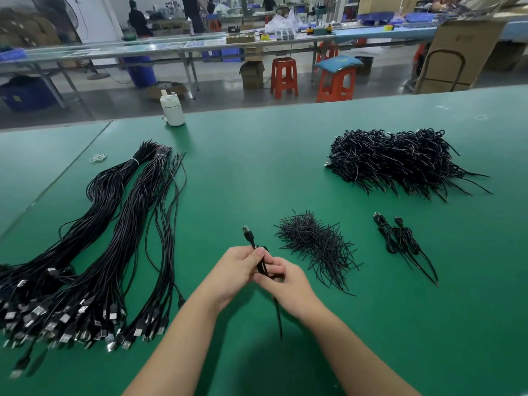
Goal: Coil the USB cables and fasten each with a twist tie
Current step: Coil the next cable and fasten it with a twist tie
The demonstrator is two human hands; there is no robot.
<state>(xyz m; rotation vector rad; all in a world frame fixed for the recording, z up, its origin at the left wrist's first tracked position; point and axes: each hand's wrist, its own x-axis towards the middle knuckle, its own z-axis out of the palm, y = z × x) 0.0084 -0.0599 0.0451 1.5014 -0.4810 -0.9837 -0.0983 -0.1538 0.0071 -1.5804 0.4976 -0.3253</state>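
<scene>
Because the folded loops would likely spring apart if let go, the left hand (238, 265) is gripping the coiled cable (261, 265) around its middle, thumb pressing the strands together, while the right hand (281, 277) is curling its fingers around the same bundle from the other side, seemingly working a tie around it; the tie itself is too hidden to make out. The plug (248, 232) is sticking up past the left thumb, and a loose tail is hanging down between the wrists, so both ends are staying clear of the waist where the fastening goes.

Everything else is lying within reach, apparently in working order: uncoiled cables (94, 252) are waiting in long bunches on the left of the green table (257, 155), the heap of twist ties (314, 241) is sitting just beside the right hand, two finished cables (400, 241) are resting further right, and the large pile of tied ones (400, 161) is building up at the far right.
</scene>
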